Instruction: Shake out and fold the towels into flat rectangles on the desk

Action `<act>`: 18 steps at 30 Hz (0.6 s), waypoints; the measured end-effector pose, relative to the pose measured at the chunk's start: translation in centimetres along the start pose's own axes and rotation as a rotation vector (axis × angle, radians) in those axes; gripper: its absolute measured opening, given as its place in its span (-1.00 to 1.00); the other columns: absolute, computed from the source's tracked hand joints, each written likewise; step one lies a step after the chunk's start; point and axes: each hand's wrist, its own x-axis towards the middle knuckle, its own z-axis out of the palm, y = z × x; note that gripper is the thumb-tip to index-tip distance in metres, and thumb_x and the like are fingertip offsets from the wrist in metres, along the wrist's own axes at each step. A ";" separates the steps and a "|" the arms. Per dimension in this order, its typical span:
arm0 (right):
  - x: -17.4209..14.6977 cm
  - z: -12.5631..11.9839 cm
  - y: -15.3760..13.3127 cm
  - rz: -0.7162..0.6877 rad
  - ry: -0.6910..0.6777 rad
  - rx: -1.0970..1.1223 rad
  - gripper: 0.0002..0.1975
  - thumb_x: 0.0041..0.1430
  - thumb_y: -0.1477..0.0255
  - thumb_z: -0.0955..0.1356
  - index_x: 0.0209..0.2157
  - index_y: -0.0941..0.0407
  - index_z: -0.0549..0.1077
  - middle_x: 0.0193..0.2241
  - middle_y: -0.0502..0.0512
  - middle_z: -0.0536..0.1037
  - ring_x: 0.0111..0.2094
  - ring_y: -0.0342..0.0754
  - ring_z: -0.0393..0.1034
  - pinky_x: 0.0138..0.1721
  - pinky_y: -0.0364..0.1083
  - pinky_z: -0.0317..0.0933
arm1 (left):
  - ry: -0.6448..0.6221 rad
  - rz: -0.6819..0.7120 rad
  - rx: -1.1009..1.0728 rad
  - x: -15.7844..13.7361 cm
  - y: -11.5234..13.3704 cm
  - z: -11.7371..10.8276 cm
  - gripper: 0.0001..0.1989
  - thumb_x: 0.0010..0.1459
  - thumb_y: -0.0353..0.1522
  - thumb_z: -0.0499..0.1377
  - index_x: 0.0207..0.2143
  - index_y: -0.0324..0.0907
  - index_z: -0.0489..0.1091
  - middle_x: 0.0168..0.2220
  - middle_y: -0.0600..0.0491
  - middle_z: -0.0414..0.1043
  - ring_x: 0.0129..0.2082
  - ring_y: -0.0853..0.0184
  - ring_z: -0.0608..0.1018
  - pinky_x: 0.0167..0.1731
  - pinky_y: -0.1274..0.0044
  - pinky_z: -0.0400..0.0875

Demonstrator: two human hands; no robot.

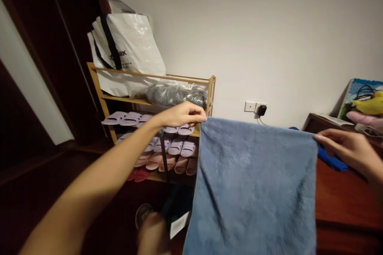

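A blue towel hangs spread out in front of me, its top edge stretched between both hands. My left hand pinches the upper left corner between thumb and fingers. At the upper right corner, my right hand is closed on the cloth in the same way. A few soft folds run down the towel, and its lower end drops out of the picture. A white tag shows at its lower left side; what it is fixed to I cannot tell.
Behind my left arm stands a wooden shoe rack with several slippers, a white bag and plastic-wrapped bundles. A black plug sits in the wall socket. At right is a reddish wooden desk with a yellow plush toy.
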 end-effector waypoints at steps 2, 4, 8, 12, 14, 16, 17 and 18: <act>0.8 2.6 0.7 -0.015 -0.020 -0.068 -0.38 -0.09 -0.19 0.24 -0.40 0.10 0.47 -0.59 0.05 0.42 -0.58 -0.15 0.22 -0.55 -0.15 0.09 | -0.012 0.003 -0.018 1.2 -2.7 1.4 -0.71 0.11 -0.18 0.15 -0.50 -0.23 0.39 -0.65 0.16 0.28 -0.65 0.46 0.33 -0.60 0.64 0.18; 2.0 5.3 2.0 -0.017 -0.017 -0.129 -0.36 -0.02 -0.18 0.18 -0.36 0.12 0.45 -0.54 0.07 0.46 -0.54 -0.13 0.28 -0.48 -0.14 0.12 | 0.005 -0.007 -0.015 2.6 -5.5 2.7 -0.67 0.11 -0.15 0.13 -0.50 -0.24 0.37 -0.64 0.16 0.29 -0.64 0.44 0.34 -0.57 0.63 0.20; 4.6 10.7 4.7 0.027 -0.040 -0.191 -0.39 0.10 -0.11 0.10 -0.36 0.13 0.43 -0.54 0.07 0.47 -0.52 -0.09 0.33 -0.46 -0.14 0.11 | 0.112 -0.076 0.085 5.4 -11.0 5.3 -0.63 0.09 -0.11 0.13 -0.53 -0.25 0.35 -0.64 0.16 0.28 -0.61 0.43 0.35 -0.55 0.62 0.18; 5.7 15.8 6.7 0.067 -0.108 -0.287 -0.56 0.20 0.08 0.14 -0.34 0.12 0.42 -0.48 0.08 0.49 -0.44 -0.08 0.37 -0.43 -0.15 0.12 | 0.149 -0.164 0.141 6.9 -15.5 8.5 -0.64 0.17 -0.16 0.08 -0.51 -0.25 0.35 -0.63 0.16 0.28 -0.58 0.41 0.37 -0.52 0.60 0.23; 6.0 17.8 7.4 0.086 -0.143 -0.337 -0.65 0.22 0.17 0.17 -0.31 0.13 0.42 -0.44 0.07 0.49 -0.38 -0.09 0.37 -0.38 -0.13 0.16 | 0.155 -0.216 0.180 7.3 -17.3 10.2 -0.68 0.21 -0.20 0.09 -0.47 -0.26 0.36 -0.57 0.14 0.33 -0.53 0.40 0.41 -0.46 0.57 0.29; 6.4 19.3 8.0 0.100 -0.175 -0.379 -0.68 0.24 0.21 0.19 -0.27 0.15 0.41 -0.39 0.05 0.48 -0.34 -0.12 0.36 -0.29 -0.10 0.21 | 0.148 -0.266 0.218 7.7 -18.8 11.4 -0.75 0.24 -0.24 0.10 -0.33 -0.28 0.39 -0.41 0.09 0.40 -0.44 0.38 0.47 -0.38 0.50 0.38; 6.7 19.9 8.2 0.105 -0.188 -0.396 -0.67 0.25 0.21 0.19 -0.25 0.16 0.40 -0.37 0.05 0.48 -0.33 -0.13 0.36 -0.26 -0.08 0.23 | 0.143 -0.290 0.238 8.0 -19.5 11.8 -0.77 0.25 -0.25 0.11 -0.24 -0.27 0.38 -0.32 0.05 0.42 -0.38 0.36 0.49 -0.34 0.46 0.41; 7.0 20.4 8.4 0.107 -0.198 -0.411 -0.66 0.25 0.20 0.19 -0.23 0.17 0.40 -0.35 0.05 0.47 -0.31 -0.14 0.36 -0.23 -0.06 0.24 | 0.137 -0.312 0.257 8.3 -20.1 12.1 -0.76 0.25 -0.26 0.11 -0.16 -0.26 0.37 -0.23 0.02 0.42 -0.32 0.34 0.50 -0.31 0.42 0.44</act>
